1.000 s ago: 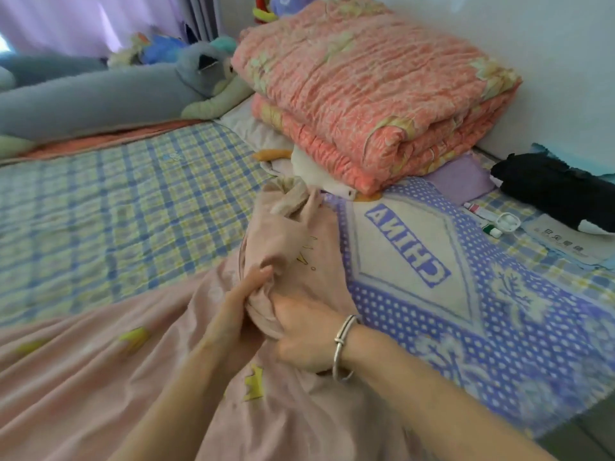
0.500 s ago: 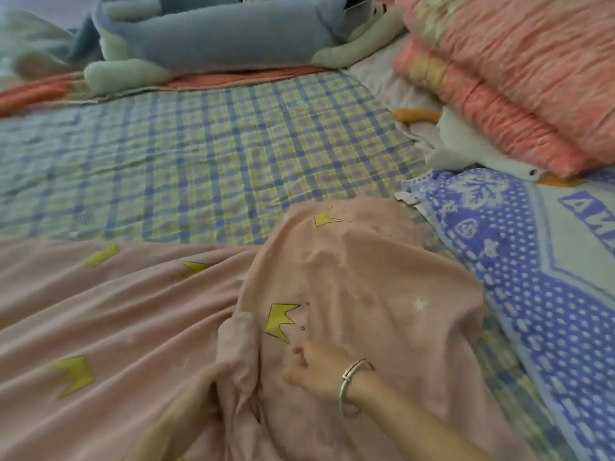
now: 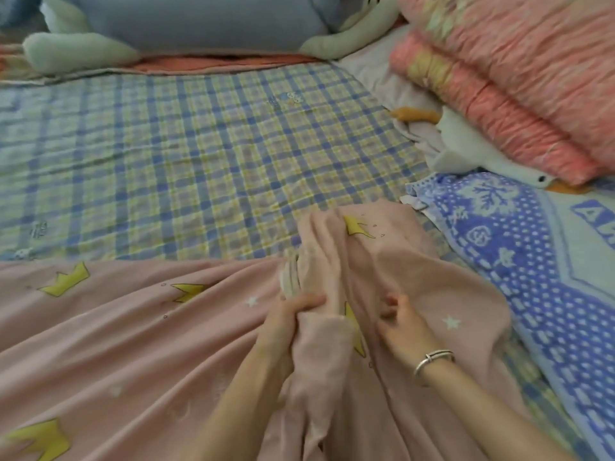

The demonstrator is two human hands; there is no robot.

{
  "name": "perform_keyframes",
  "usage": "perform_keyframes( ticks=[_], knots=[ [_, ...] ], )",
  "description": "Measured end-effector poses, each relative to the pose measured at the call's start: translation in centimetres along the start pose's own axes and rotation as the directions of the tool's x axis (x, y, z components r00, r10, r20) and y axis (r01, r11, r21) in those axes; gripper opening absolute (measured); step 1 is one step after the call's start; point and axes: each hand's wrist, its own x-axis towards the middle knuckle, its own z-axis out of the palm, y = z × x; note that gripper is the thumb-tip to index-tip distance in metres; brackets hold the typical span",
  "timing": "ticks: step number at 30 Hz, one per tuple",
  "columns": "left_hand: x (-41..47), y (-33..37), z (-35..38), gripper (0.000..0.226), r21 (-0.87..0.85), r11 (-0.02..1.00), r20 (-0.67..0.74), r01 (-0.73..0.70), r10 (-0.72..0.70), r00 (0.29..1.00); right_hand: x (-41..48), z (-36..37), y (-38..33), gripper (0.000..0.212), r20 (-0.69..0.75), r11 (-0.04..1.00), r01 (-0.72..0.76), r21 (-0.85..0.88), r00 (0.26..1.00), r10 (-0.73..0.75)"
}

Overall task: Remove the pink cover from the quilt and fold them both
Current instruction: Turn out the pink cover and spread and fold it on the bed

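Note:
The pink cover (image 3: 109, 331) with yellow crowns and white stars lies spread over the near half of the bed, bunched into a raised hump at the centre right. A pale edge of the quilt (image 3: 290, 274) peeks out of the bunch. My left hand (image 3: 287, 322) grips a gathered fold of the pink cover just below that edge. My right hand (image 3: 401, 322), with a silver bracelet on the wrist, rests on the hump with its fingers curled into the fabric; how firmly it holds is unclear.
A blue and yellow plaid sheet (image 3: 186, 161) covers the bed beyond the cover. A blue and white dotted blanket (image 3: 519, 261) lies at right. Folded pink quilted bedding (image 3: 519, 71) is stacked at the far right over a white goose toy (image 3: 466, 151). A long grey plush (image 3: 186, 24) lies along the back.
The view has swung left and down. The bunched corner has been pushed flatter onto the bed. My left hand has come up and taken hold of a fold beside my right hand.

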Motion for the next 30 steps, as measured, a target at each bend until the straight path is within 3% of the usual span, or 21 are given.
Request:
perform_keyframes(
  ticks=[1, 2, 4, 6, 8, 9, 11, 12, 14, 17, 20, 22, 24, 25, 26, 28, 30],
  knots=[
    [-2.3, -0.2, -3.0, 0.037, 0.024, 0.999, -0.036, -0.021, 0.022, 0.999, -0.1, 0.3, -0.1, 0.044, -0.004, 1.0, 0.024, 0.003, 1.0, -0.024],
    [-2.0, -0.1, -2.3, 0.041, 0.193, 0.977, -0.127, -0.088, 0.114, 0.985, -0.1, 0.6, -0.3, 0.045, -0.027, 0.998, 0.064, 0.013, 0.998, -0.064],
    [-4.0, -0.7, -3.9, 0.043, 0.456, 0.844, -0.02, -0.283, 0.328, 0.944, -0.3, 1.4, -1.0, 0.054, 0.008, 0.994, 0.113, -0.008, 0.994, -0.113],
    [-4.0, -1.7, -5.8, 0.05, 0.52, 0.817, -0.169, -0.249, 0.384, 0.908, -0.4, 2.6, -1.6, 0.061, 0.153, 0.981, 0.133, -0.139, 0.982, -0.111],
    [-2.7, -3.5, -11.0, 0.05, 0.45, 0.892, -0.453, -0.042, 0.269, 0.85, -0.3, 3.8, -1.7, 0.06, 0.255, 0.962, 0.138, -0.235, 0.964, -0.076],
    [-1.7, -4.0, -13.4, 0.049, 0.347, 0.93, -0.552, 0.123, 0.097, 0.828, -0.3, 4.2, -1.8, 0.058, 0.272, 0.961, 0.137, -0.241, 0.96, -0.069],
    [-0.3, -4.3, -15.9, 0.05, 0.166, 0.931, -0.575, 0.327, -0.178, 0.798, 0.0, 4.4, -1.6, 0.054, 0.26, 0.972, 0.114, -0.207, 0.964, -0.057],
    [0.3, -4.3, -16.3, 0.055, 0.163, 0.909, -0.581, 0.383, -0.225, 0.782, 0.2, 4.2, -1.5, 0.052, 0.241, 0.974, 0.114, -0.194, 0.968, -0.065],
    [1.5, -4.3, -16.8, 0.058, 0.272, 0.865, -0.589, 0.421, -0.196, 0.784, 0.4, 3.6, -1.0, 0.044, 0.157, 0.98, 0.118, -0.16, 0.983, -0.093],
    [2.1, -4.3, -15.8, 0.015, 0.378, 0.877, -0.647, 0.297, 0.021, 0.762, 0.7, 1.6, -0.4, 0.036, -0.062, 0.987, 0.086, -0.138, 0.993, -0.096],
    [2.3, -5.5, -16.3, 0.016, 0.384, 0.877, -0.765, 0.289, 0.127, 0.631, 1.1, -0.8, 1.2, 0.038, -0.389, 0.972, 0.031, -0.233, 0.913, -0.122],
    [2.5, -6.0, -16.2, 0.019, 0.363, 0.841, -0.841, 0.401, 0.11, 0.53, 1.4, -2.6, 3.1, 0.05, -0.494, 0.972, -0.145, -0.188, 0.869, 0.034],
    [2.5, -6.1, -15.0, 0.033, 0.465, 0.725, -0.858, 0.508, 0.228, 0.46, 1.7, -4.0, 5.4, 0.066, -0.433, 0.931, -0.365, -0.005, 0.84, 0.327],
    [2.2, -6.2, -13.5, 0.035, 0.59, 0.623, -0.798, 0.513, 0.353, 0.488, 1.7, -4.4, 6.5, 0.076, -0.353, 0.877, -0.47, 0.098, 0.808, 0.473],
    [1.8, -6.7, -11.8, 0.036, 0.74, 0.47, -0.672, 0.481, 0.485, 0.56, 1.6, -4.5, 7.5, 0.089, -0.254, 0.824, -0.532, 0.196, 0.784, 0.566],
    [0.8, -9.0, -8.1, 0.038, 0.951, 0.081, -0.28, 0.298, 0.634, 0.721, 0.7, -4.7, 8.6, 0.109, -0.106, 0.785, -0.513, 0.347, 0.81, 0.576],
    [-0.1, -12.2, -5.0, 0.037, 0.992, -0.122, 0.042, 0.018, 0.474, 0.879, -0.2, -5.4, 8.5, 0.092, 0.001, 0.773, -0.508, 0.379, 0.836, 0.549]
  ],
)
